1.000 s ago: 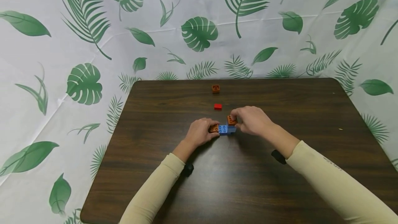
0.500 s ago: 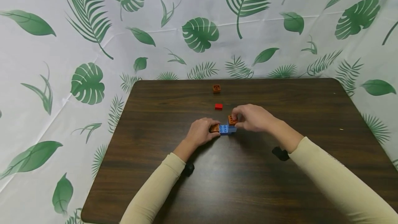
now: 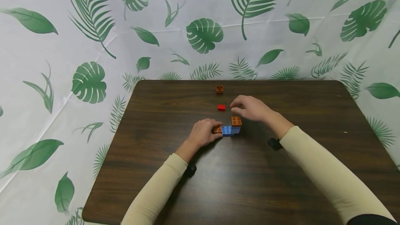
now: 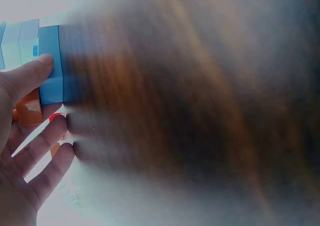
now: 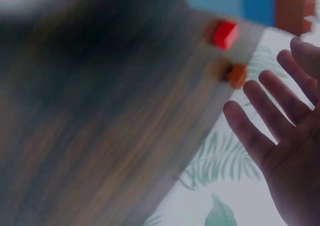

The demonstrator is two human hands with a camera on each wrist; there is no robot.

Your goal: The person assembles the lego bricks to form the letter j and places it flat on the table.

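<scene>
The left hand (image 3: 204, 134) pinches the light, rigid blue brick (image 3: 227, 130) by its sides; the right hand (image 3: 250, 108) hovers loosely spread, holding nothing

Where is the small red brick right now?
In the head view, the red brick lies on the table, just left of the right hand, between the far brown brick and the stack.

A dark brown, wood-grained counter (image 3: 281, 190) carries a light blue brick (image 3: 227, 130) with an orange-brown brick (image 3: 236, 121) stacked on its right end and another orange-brown brick (image 3: 217, 129) at its left. Farther back lie a small red brick (image 3: 221, 107) and a lone orange-brown brick (image 3: 219, 89). Cream sleeves (image 3: 325, 173) cover both arms. The white backdrop (image 3: 62, 44) bears green palm and monstera leaves.
</scene>
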